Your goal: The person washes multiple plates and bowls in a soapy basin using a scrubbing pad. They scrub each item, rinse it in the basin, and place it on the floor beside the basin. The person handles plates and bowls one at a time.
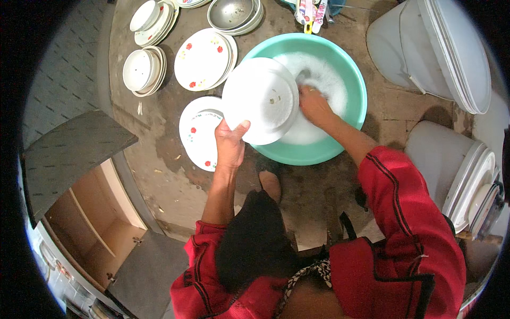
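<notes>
A white plate (259, 99) is tilted over the left part of a turquoise plastic basin (356, 123). My left hand (232, 141) grips its lower left rim, thumb lying on the plain face, which bears a small dark mark. White suds (318, 65) fill much of the basin. Inside it, my right hand (314, 104) is beside the plate's right edge, its fingers blurred among the foam. A greyish blur shows by those fingers; whether they hold something cannot be made out. Partly behind my left hand, flower-patterned plates (194, 135) lie on the floor.
Stacked floral plates (203, 60), bowls on plates (139, 71), and metal bowls (231, 14) stand on the floor beyond. Utensils (310, 15) lie behind the basin. Lidded buckets (402, 48) flank the right side. At left, a low cabinet (95, 211) has an open door.
</notes>
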Demonstrator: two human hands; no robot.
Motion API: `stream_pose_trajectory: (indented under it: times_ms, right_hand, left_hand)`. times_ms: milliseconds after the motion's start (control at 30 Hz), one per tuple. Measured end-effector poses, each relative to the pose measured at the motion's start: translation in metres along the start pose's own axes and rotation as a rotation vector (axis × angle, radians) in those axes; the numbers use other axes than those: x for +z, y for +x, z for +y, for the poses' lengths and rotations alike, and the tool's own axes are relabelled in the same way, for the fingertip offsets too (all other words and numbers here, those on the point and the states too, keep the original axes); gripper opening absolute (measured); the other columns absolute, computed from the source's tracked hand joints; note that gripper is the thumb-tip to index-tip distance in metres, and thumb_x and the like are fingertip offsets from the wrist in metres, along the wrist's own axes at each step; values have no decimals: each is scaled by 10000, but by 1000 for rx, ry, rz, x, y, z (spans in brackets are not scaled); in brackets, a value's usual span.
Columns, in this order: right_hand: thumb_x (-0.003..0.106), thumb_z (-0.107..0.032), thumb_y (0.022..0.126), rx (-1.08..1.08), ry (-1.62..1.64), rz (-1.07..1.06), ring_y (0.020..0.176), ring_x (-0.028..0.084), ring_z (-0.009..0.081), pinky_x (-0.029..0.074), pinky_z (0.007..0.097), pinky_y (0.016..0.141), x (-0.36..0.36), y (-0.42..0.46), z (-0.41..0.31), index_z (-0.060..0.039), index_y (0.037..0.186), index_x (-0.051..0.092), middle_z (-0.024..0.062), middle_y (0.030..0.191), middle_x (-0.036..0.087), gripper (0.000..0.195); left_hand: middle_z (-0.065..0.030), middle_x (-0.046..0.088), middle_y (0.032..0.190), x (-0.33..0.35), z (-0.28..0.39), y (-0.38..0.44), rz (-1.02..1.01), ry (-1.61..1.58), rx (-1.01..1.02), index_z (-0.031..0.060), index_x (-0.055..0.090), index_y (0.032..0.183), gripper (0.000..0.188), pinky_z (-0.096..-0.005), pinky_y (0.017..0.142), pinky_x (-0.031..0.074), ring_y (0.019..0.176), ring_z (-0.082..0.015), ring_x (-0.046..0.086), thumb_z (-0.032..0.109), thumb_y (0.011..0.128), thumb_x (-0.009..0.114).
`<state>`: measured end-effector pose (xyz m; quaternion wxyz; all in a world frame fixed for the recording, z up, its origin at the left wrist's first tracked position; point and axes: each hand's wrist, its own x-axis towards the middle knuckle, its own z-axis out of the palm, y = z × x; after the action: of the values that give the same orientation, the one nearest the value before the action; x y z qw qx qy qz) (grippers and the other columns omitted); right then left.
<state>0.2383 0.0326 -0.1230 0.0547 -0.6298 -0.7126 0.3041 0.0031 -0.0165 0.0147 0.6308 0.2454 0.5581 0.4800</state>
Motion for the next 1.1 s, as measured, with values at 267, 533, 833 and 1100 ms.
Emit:
stream_pose_trajectory:
  times_ms: [267, 533, 833, 1100]
  right_hand:
    - [636, -95, 865, 89, 571, 217, 1155, 572, 356, 449, 419, 1017, -76, -24, -49, -83, 1328, 555, 186, 1230, 584, 471]
    - [598, -67, 858, -353, 408, 472, 1378, 421, 339, 364, 409, 1125, -92, -58, -123, -79, 1363, 516, 176, 1404, 492, 512]
    - [570, -324, 985, 537, 1883, -8, 1036, 653, 267, 519, 390, 923, -125, -1, -16, 12, 1267, 581, 167, 1151, 674, 439]
    - [720, -44, 787, 511, 1758, -157, 966, 690, 331, 586, 445, 875, -124, -27, 14, 64, 1250, 535, 223, 1107, 660, 511]
  left_hand:
    - [-69, 693, 1055, 18, 8, 1, 24, 327, -23, -25, 632, 1185, 283, -291, 837, 507, 928, -132, 632, -15, 905, 593]
    - [-104, 701, 892, 49, 7, -6, -142, 569, 113, -37, 631, 1116, 215, -325, 702, 525, 812, -148, 636, 26, 920, 571]
    - [-199, 670, 1159, 46, 0, -7, -584, 1092, 702, 59, 564, 1315, 402, -414, 861, 542, 1020, -353, 676, 115, 917, 575]
    - [-135, 541, 1414, 24, -6, 4, -544, 1411, 965, 84, 539, 1360, 495, -475, 1148, 356, 1370, -291, 455, 36, 867, 546]
